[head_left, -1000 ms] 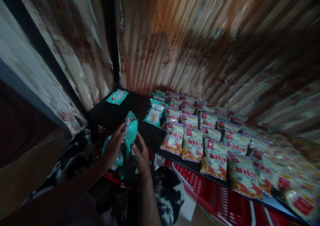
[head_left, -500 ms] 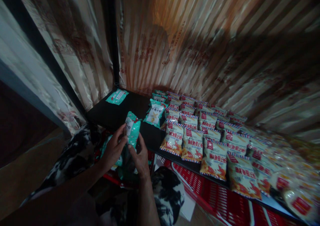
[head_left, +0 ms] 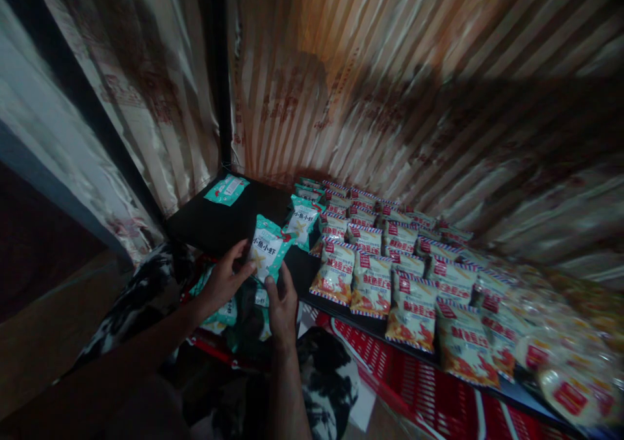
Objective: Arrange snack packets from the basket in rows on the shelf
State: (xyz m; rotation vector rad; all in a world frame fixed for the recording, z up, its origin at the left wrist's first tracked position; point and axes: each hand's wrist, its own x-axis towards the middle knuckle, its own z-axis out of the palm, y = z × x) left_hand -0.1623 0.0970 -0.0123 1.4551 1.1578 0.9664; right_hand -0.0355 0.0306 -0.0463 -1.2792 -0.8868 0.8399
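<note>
Between my two hands is a teal and white snack bag [head_left: 267, 248], its printed front turned up toward me. My left hand [head_left: 228, 276] grips its left edge with thumb and fingers. My right hand [head_left: 281, 303] pinches its lower right part. Just beyond it, a matching teal snack bag [head_left: 301, 222] stands at the front of a short row on the black shelf [head_left: 195, 225]. Another teal bag [head_left: 227, 190] lies flat in the far left corner. Below my hands, more teal bags [head_left: 227, 311] sit in a red basket [head_left: 214, 348].
Rows of cream snack bags [head_left: 373, 283] with striped edges fill the shelf to the right. Clear-wrapped packs [head_left: 568, 388] lie farther right. Red perforated baskets [head_left: 414, 388] stand under the shelf's front edge. Pleated curtains [head_left: 302, 102] hang behind and at left.
The held teal bag has been turned so its printed front faces me. Both hands have shifted slightly right with it.
</note>
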